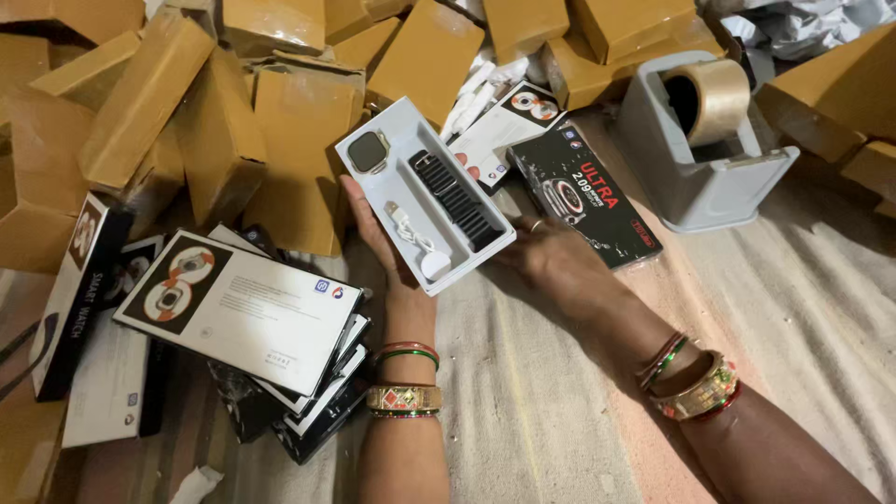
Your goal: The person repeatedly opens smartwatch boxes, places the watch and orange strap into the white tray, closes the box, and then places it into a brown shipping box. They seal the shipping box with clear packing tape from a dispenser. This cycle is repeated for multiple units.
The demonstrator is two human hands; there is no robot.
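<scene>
My left hand (385, 245) holds up a white plastic tray (401, 140) from beneath. In the tray lie a square watch face (369, 152), a black strap (456, 199) and a white charging cable with a round puck (417, 241). My right hand (539, 254) rests on the cloth right of the tray, touching the near corner of a flat black box lid (585, 193). Both wrists wear coloured bangles. Behind the tray lies a white printed box sleeve (507, 123).
A stack of white and black flat watch boxes (245, 313) lies at the left. Many brown cardboard cartons (215, 121) are heaped across the back. A grey tape dispenser (702, 159) with a brown tape roll stands at the right on pale cloth (821, 308).
</scene>
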